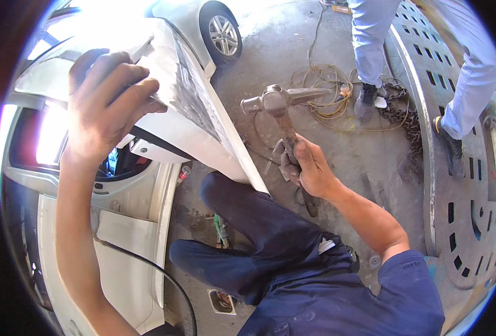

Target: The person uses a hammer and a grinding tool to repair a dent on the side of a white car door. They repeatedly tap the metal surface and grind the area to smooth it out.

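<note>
My right hand [309, 166] grips the handle of a hammer [278, 101]. Its steel head has a round face on one side and a long tapered peen on the other. The hammer is raised over the floor, to the right of an open white car door [208, 157]. A sanded grey patch [193, 90] runs along the door's outer panel. My left hand [109, 94] is raised by the door with its fingers curled. Whether something sits inside those fingers is hidden.
A person's legs [372, 38] stand at a slotted steel platform [435, 105] on the right. A heavy chain [414, 122] and a coiled cable [327, 101] lie on the floor. A black hose [168, 273] curves past the car sill. Nearby sits a small tray [222, 311].
</note>
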Tool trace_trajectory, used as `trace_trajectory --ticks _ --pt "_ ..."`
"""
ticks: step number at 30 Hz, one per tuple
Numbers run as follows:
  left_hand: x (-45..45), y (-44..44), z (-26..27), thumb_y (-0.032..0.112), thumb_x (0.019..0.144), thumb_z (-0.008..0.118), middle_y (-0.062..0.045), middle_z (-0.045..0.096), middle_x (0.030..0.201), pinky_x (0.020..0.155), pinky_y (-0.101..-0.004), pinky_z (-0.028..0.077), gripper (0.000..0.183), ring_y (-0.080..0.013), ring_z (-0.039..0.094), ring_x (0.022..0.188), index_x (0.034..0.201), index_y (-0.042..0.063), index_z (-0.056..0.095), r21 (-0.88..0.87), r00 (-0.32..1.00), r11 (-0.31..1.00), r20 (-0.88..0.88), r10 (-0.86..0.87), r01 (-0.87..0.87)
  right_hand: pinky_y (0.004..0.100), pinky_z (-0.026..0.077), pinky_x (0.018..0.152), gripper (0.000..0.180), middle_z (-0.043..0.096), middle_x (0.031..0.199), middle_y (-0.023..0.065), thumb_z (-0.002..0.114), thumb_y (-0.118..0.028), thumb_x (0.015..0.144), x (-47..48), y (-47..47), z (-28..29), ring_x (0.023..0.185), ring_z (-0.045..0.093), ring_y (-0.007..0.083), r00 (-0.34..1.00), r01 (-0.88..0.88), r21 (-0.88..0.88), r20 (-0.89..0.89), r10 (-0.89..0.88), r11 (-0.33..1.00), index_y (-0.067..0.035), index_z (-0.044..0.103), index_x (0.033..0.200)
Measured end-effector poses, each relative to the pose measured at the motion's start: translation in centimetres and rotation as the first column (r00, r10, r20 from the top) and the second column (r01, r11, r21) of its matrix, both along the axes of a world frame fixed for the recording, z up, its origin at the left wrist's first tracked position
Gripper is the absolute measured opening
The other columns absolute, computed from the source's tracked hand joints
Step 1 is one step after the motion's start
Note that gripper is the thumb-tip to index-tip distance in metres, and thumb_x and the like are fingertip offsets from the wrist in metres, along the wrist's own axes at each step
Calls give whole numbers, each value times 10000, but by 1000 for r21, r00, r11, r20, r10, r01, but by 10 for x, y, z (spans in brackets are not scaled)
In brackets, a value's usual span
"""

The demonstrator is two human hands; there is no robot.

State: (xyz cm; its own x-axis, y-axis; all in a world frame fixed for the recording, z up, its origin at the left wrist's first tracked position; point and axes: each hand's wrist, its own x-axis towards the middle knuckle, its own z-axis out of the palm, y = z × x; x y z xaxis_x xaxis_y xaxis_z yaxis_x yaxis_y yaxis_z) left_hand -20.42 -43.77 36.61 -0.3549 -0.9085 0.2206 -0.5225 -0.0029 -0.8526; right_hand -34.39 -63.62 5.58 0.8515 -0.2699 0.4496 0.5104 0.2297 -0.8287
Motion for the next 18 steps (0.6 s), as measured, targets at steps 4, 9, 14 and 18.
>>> trace_trajectory --ticks 4,9,14,18 --pt "-3 -4 1 302 646 841 -2 705 1004 1058 -431 397 367 -223 635 1071 943 137 701 10 999 999 -22 33 -33 229 343 493 592 481 676 -34 368 -565 1070 14 18 -7 554 429 55 992 2 110 -122 12 994 -12 570 1128" --pt "-5 -5 4 300 694 828 -4 714 1018 1080 -438 385 334 -225 643 1076 963 143 706 33 997 997 39 62 -64 231 383 568 597 488 709 -35 361 -581 1064 27 12 -19 643 493 62 980 -200 -11 -12 200 980 -15 551 1056" --pt "-7 -5 3 309 710 823 -6 728 1049 1099 -436 377 326 -226 643 1089 970 148 712 43 993 993 50 105 -107 244 387 566 553 483 678 -34 381 -520 1085 36 8 -28 612 491 85 948 246 -173 249 -200 954 3 544 1010" --pt "-7 -7 3 313 715 825 -7 733 1060 1111 -438 371 335 -224 642 1102 984 145 716 44 991 993 85 102 -106 271 386 608 525 473 708 -36 386 -490 1094 36 6 -39 674 452 70 993 -118 -63 16 120 991 -1 548 993"
